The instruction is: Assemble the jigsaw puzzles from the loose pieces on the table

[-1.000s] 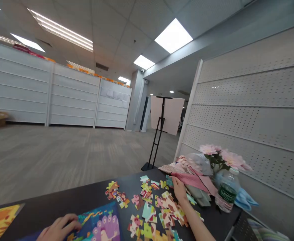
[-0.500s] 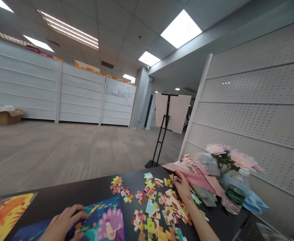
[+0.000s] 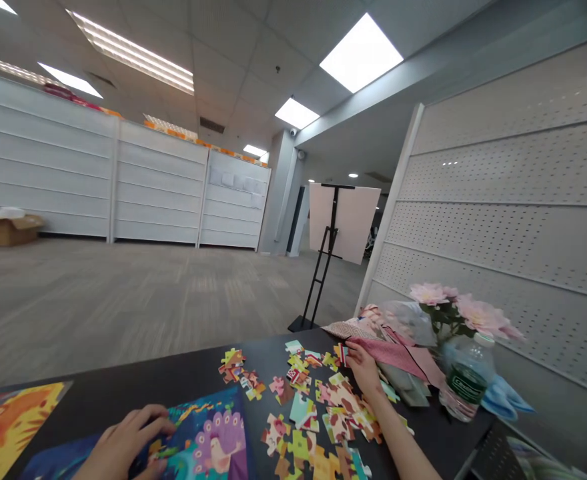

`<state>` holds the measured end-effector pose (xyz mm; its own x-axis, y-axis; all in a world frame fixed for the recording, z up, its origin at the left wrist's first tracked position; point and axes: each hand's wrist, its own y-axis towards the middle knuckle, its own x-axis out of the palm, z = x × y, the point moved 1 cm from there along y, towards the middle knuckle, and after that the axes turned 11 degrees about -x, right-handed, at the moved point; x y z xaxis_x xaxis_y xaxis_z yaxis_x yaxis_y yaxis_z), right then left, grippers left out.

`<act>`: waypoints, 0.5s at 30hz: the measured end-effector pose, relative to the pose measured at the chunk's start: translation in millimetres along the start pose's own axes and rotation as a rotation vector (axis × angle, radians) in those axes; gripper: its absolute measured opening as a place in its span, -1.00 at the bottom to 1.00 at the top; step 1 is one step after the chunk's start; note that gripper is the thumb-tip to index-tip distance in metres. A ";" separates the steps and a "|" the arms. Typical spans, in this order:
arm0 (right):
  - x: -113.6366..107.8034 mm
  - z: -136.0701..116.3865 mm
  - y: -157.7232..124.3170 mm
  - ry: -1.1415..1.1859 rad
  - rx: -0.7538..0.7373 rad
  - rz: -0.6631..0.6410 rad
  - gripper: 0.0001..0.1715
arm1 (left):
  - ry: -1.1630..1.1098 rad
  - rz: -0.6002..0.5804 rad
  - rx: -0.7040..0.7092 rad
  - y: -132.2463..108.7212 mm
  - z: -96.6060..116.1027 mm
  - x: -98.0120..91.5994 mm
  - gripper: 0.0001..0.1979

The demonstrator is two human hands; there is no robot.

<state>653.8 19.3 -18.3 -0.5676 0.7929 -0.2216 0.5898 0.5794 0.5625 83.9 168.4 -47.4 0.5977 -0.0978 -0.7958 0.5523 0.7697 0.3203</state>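
My right hand (image 3: 363, 371) reaches to the far side of the black table, its fingertips pinched on a small red, white and yellow jigsaw piece (image 3: 342, 353). Loose jigsaw pieces (image 3: 298, 443) lie spread in a group in front of my right forearm. A smaller cluster of pieces (image 3: 232, 360) sits to their left. On the left, my left hand (image 3: 131, 440) rests over a dark blue picture board (image 3: 223, 440) with a purple peacock. Its fingers are bent, with the thumb apart; the patch of green and brown between them may belong to the picture.
A yellow and orange picture (image 3: 16, 420) lies at the table's left. To the right stand a water bottle (image 3: 467, 380), pink flowers (image 3: 478, 313), folded pink cloth (image 3: 398, 353) and a blue cloth (image 3: 506, 399). An easel (image 3: 318, 280) stands beyond the table.
My right hand has shifted slightly left with the jigsaw piece at its fingertips. The left hand stays in nearly the same place. The whole view has moved a little.
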 end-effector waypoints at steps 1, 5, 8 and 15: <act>0.1 -1.3 0.2 -0.009 -0.001 0.001 -0.48 | 0.006 -0.004 -0.003 -0.1 0.9 -0.5 -0.75; 0.5 -3.5 2.5 -0.063 0.006 0.007 -0.53 | 0.022 -0.019 -0.003 -0.8 7.6 -7.7 -0.75; 0.3 -0.3 4.8 -0.107 0.014 0.006 -0.50 | 0.040 -0.077 -0.001 -0.9 17.7 -18.5 -0.75; -4.3 8.2 4.1 -0.324 0.020 -0.052 -0.48 | 0.059 -0.146 -0.005 -1.9 32.5 -31.3 -0.76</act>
<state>663.4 19.8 -21.6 -0.3871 0.7791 -0.4930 0.5781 0.6217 0.5285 83.0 149.5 -6.4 0.4757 -0.1716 -0.8627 0.6281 0.7529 0.1966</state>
